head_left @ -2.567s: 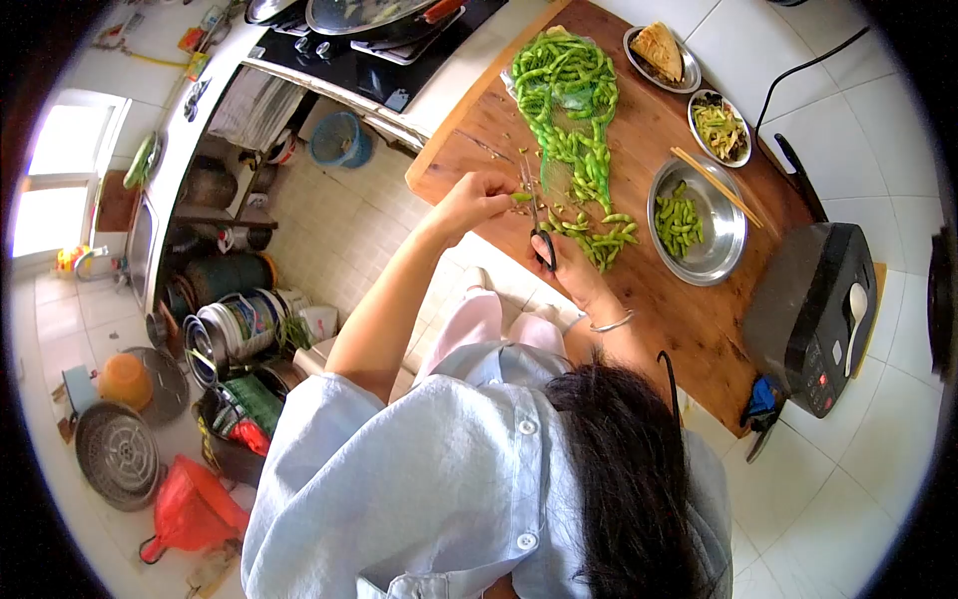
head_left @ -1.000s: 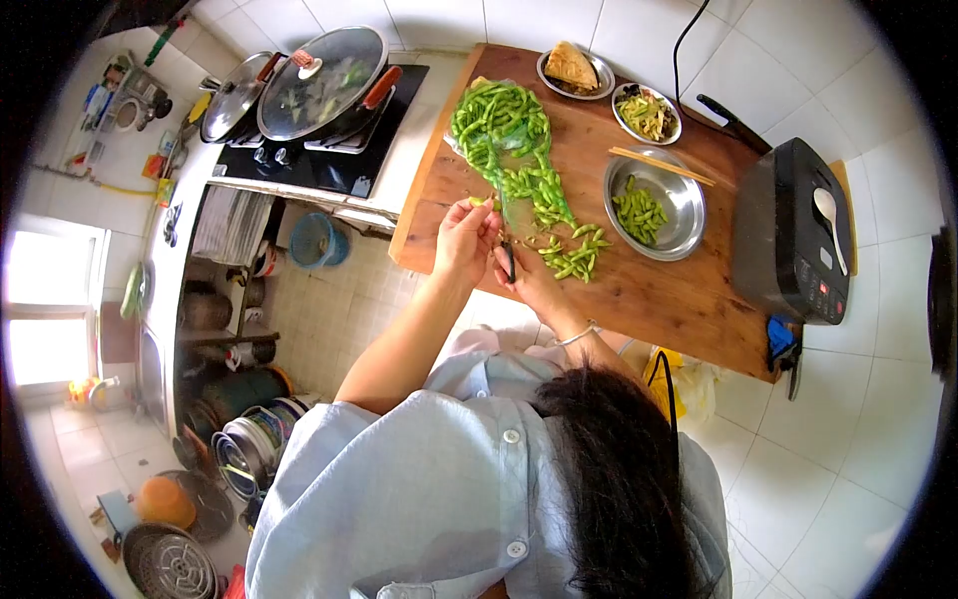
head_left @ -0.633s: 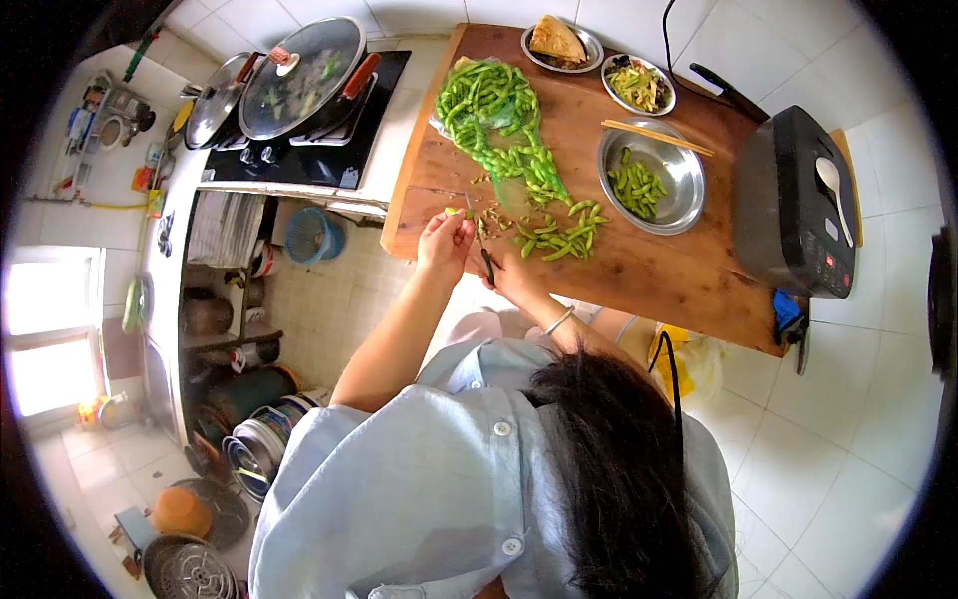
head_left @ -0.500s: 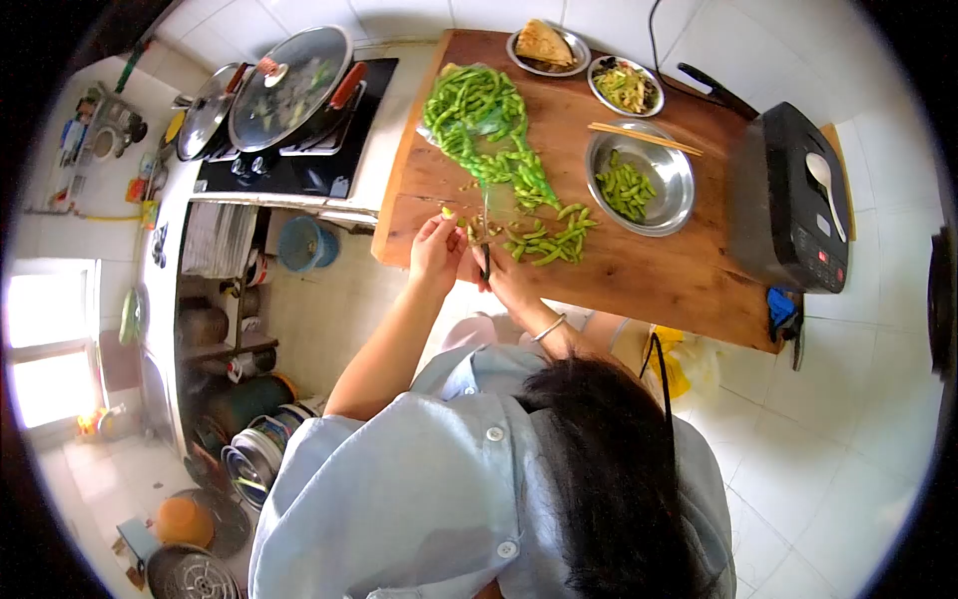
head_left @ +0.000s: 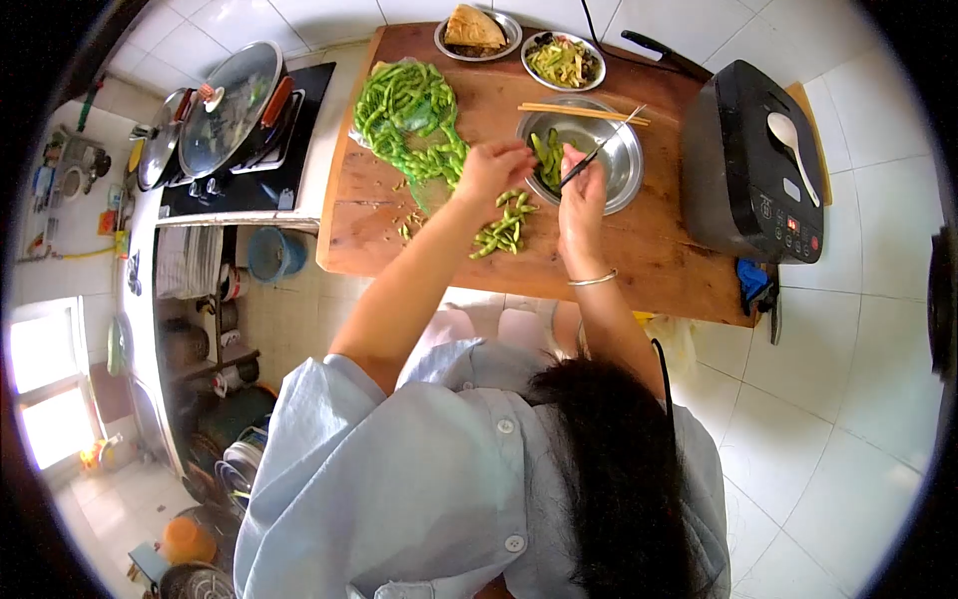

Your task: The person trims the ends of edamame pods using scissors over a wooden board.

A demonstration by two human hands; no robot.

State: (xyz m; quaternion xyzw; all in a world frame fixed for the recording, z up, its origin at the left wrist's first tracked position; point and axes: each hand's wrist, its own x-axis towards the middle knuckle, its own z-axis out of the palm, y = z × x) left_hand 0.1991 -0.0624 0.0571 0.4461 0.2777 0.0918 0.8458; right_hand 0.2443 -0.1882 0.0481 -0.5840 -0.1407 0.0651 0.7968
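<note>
My left hand (head_left: 493,170) is at the left rim of the steel bowl (head_left: 631,182), its fingers stretched towards the bowl and somewhat blurred; I see no pod in them. Several green edamame pods (head_left: 549,158) lie inside the bowl. My right hand (head_left: 583,205) is closed around a pair of scissors (head_left: 587,165) with black handles, at the bowl's near side, its blades pointing up and right. Just below my left hand lies a small pile of loose pods (head_left: 502,232). A green mesh bag heaped with pods (head_left: 407,108) sits farther left.
Chopsticks (head_left: 574,113) rest across the bowl. Behind are a plate with flatbread (head_left: 473,27) and a dish of cooked food (head_left: 562,62). A black rice cooker (head_left: 743,165) stands right. Cut scraps (head_left: 407,222) lie on the wooden table (head_left: 364,245). Left is a stove with a lidded wok (head_left: 232,105).
Both hands have moved right, from above the scraps to the bowl, the right one carrying the scissors. The camera view has shifted, so the table appears farther left.
</note>
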